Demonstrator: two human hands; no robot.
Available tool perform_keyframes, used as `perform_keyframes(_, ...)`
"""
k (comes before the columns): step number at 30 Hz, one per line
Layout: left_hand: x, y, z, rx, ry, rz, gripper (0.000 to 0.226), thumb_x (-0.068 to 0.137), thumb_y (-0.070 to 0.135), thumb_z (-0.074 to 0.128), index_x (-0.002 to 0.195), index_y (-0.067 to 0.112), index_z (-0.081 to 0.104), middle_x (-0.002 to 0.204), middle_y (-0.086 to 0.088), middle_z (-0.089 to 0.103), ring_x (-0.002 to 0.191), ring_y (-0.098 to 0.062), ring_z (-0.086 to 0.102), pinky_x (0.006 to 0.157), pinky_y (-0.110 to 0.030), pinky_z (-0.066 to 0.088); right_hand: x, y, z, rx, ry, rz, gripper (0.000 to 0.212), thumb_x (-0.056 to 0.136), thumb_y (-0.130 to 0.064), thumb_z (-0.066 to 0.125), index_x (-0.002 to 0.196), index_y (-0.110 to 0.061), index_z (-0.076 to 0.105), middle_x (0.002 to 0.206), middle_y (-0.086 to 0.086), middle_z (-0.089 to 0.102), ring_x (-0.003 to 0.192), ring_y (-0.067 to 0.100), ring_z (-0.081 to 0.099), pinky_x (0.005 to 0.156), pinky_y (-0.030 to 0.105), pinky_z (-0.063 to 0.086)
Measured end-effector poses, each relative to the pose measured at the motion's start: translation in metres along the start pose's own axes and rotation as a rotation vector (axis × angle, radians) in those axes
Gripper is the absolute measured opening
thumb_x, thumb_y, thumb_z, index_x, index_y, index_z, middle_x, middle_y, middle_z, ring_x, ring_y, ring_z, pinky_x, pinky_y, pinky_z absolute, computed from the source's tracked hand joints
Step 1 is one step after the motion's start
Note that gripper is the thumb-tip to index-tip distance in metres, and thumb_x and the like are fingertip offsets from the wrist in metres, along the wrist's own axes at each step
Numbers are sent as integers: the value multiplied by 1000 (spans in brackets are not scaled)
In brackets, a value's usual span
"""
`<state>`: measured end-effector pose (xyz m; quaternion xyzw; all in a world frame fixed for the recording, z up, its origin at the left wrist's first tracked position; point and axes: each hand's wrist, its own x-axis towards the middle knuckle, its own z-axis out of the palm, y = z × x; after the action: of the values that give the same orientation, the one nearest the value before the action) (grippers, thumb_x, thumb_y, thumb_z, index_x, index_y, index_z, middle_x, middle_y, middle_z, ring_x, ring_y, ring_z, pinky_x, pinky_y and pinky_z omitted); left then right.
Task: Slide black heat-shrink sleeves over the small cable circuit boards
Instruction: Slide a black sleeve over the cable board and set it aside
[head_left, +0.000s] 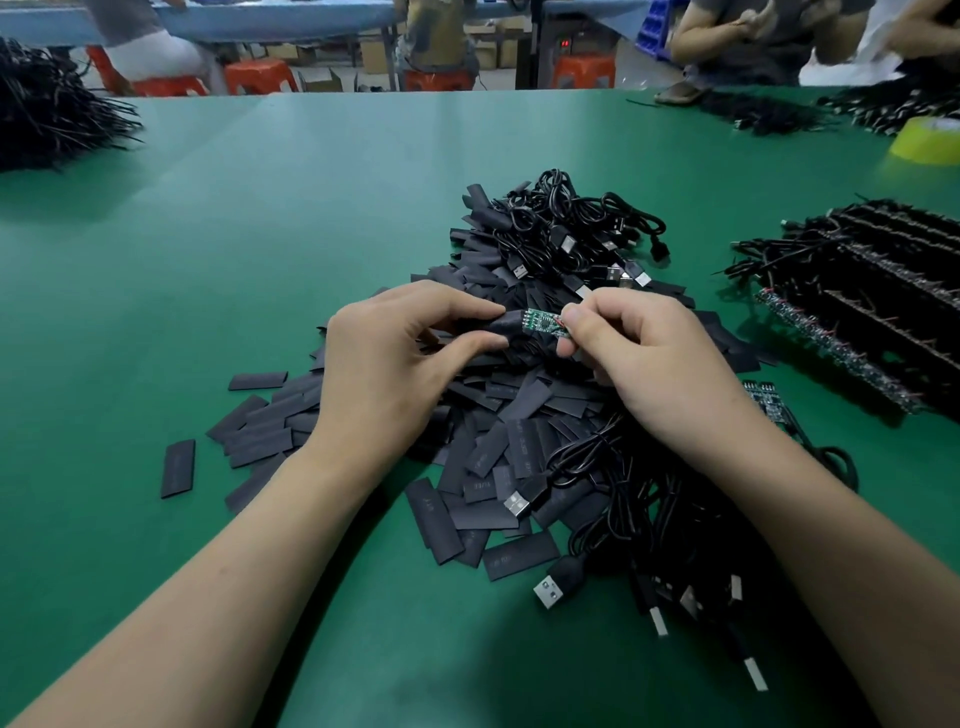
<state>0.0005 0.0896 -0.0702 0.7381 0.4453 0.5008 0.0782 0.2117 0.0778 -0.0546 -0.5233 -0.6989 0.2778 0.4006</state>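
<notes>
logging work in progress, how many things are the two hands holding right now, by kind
black heat-shrink sleeve: 1, pinched in the left hand
green circuit board: 1, pinched at its wired end in the right hand
total: 2

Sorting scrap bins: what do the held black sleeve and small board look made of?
The sleeve looks like thin matte black plastic, flattened, faint sheen. The circuit board is likely rigid green laminate, slightly glossy, dotted with tiny dark components.
</notes>
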Motion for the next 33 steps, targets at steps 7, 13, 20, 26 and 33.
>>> perform_keyframes(7,0,2,-1,44,5,12,17,82,26,85,98,21,82,88,15,74,77,7,62,73,-17,50,-1,0,-1,-48,-47,5,37,103,-38,53,74,-20,67,52,-10,44,47,7,35,51,24,29)
perform_keyframes(13,3,1,-7,59,-137,72,19,83,25,85,101,18,82,92,6,77,77,-8,68,75,-28,56,0,1,2,-126,-77,-23,35,101,-35,56,71,-22,67,49,-17,49,45,4,39,49,16,31)
perform_keyframes(20,4,0,-10,1,-193,122,19,81,23,85,98,15,81,90,3,77,80,-16,70,74,-38,56,4,9,-1,68,-157,56,35,93,-50,53,74,-26,71,56,-13,50,59,15,40,64,36,34)
perform_keyframes(26,4,1,-10,-1,-209,125,22,80,23,87,100,15,82,91,4,77,79,-11,69,75,-36,57,5,11,-3,105,-157,72,37,97,-42,55,79,-13,70,55,-20,57,55,3,45,68,38,42)
perform_keyframes(33,5,0,-11,7,-235,161,21,82,21,85,101,14,81,92,7,75,83,-7,68,78,-33,57,6,10,-4,175,-193,106,37,104,-30,57,74,-15,72,56,-12,46,59,8,41,64,28,42)
